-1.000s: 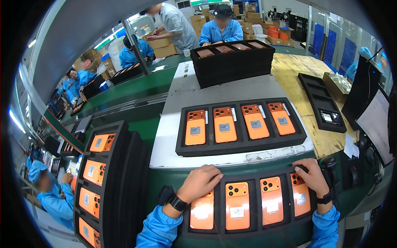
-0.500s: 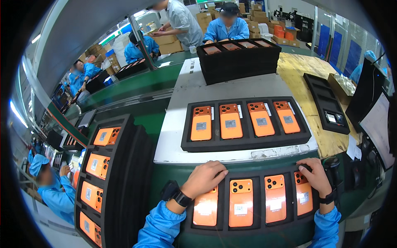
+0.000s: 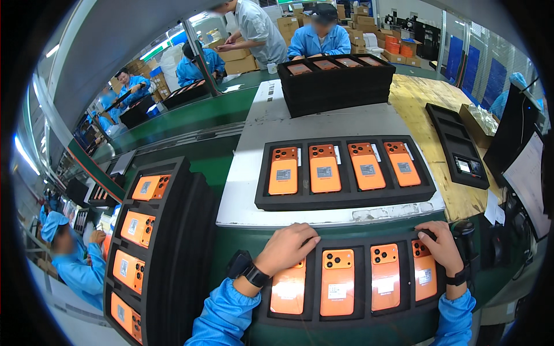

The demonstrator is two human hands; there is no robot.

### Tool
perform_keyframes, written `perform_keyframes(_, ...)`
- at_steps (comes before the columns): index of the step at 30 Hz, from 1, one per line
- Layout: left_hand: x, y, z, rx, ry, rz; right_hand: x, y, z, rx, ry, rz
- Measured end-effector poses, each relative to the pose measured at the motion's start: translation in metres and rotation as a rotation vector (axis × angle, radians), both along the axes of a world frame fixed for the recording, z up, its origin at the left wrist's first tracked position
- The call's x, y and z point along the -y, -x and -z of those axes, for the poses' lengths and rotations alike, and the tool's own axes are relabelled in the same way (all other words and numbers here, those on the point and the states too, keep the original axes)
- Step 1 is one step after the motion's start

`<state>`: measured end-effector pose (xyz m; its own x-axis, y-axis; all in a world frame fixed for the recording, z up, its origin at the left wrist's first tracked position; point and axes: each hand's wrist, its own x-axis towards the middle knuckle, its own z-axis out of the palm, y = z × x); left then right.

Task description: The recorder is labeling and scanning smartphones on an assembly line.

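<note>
A black foam tray [image 3: 362, 317] lies in front of me with orange phones in its slots, camera ends toward the far side. The phones, such as this orange phone [image 3: 337, 282], lie back up with white labels. My left hand [image 3: 287, 248] bends over the tray's far left edge and covers the top of the leftmost phone. At the far right corner, my right hand [image 3: 438, 242] curls its fingers round the edge, partly over the rightmost phone. Both hands are closed on the tray; some fingertips are hidden.
Beyond it, another phone tray [image 3: 346, 202] sits on a white board [image 3: 242, 196]. Stacked trays stand at the left [image 3: 193, 230] and far side [image 3: 337, 95]. A narrow black tray [image 3: 456, 144] and a monitor [image 3: 528, 167] are at right. Several people in blue work around.
My hands keep their places on the near tray. The view has shifted slightly. In the far left background, a person has straightened up and now holds up a dark tray-like thing.
</note>
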<state>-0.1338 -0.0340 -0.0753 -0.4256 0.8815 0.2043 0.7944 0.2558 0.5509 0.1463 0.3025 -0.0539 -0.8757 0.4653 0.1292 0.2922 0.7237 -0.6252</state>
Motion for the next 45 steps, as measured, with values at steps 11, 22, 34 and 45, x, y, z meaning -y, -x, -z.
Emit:
perform_keyframes(11, 0.004, -0.005, -0.004, -0.003, 0.012, 0.007, 0.003, -0.003, 0.002, 0.005, -0.006, 0.0)
perform_keyframes(22, 0.001, 0.0, -0.007, 0.005, -0.039, -0.018, -0.01, 0.005, 0.009, -0.044, -0.086, -0.111)
perform_keyframes(34, -0.005, -0.009, -0.005, 0.043, -0.016, -0.037, -0.01, -0.007, 0.01, 0.012, -0.054, -0.058)
perform_keyframes(45, -0.008, -0.003, -0.007, 0.031, -0.023, -0.034, -0.011, -0.002, 0.006, 0.01, -0.065, -0.061)
